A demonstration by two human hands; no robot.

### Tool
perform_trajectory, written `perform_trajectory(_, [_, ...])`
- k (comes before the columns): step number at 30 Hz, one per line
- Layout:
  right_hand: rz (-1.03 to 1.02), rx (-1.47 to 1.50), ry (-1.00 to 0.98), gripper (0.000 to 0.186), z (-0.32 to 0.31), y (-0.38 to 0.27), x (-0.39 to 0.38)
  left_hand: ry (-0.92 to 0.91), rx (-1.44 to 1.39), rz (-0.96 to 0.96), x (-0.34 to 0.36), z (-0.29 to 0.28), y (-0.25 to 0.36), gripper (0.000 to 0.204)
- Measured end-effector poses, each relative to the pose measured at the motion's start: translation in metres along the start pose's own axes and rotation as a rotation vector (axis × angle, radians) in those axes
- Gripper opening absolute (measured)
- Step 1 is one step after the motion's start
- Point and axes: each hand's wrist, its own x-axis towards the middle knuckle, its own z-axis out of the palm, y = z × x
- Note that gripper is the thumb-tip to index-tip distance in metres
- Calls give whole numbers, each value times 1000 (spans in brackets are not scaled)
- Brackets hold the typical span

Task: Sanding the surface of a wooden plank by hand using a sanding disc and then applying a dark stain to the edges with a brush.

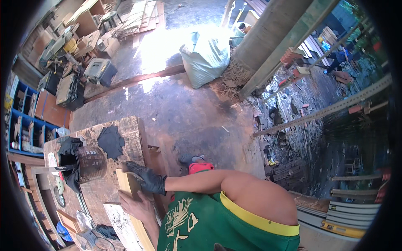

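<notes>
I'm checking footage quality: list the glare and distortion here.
Head view: light washes out the floor beside the pale sack; head view: the long metal rail bows near the black rim; head view: the shaded far right hides fine detail.

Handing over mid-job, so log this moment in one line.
Left hand: bare, on pale board | Right hand: black-gloved, at board's far end | Worktable: bucket, dark cloth over rim
</notes>
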Motion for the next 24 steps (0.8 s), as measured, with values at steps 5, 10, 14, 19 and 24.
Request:
perform_trajectory(5, [63, -171, 1, 69, 5, 7, -2, -18, 62, -20, -1, 1, 1, 82])
perform_trajectory(10, [106, -145, -32, 71, 5, 11, 0, -9, 81, 12, -1, 1, -1, 84])
perform_trajectory(14, [-28, -187, -21, 69, 4, 13, 3, 44, 102, 18, -1, 7, -2, 82])
perform_trajectory(19, [11, 103, -38, 75, 3, 8, 4, 59, 128, 72, 1, 20, -3, 82])
perform_trajectory(24, [104, -40, -57, 72, -8, -8, 9, 44, 107, -7, -1, 7, 2, 84])
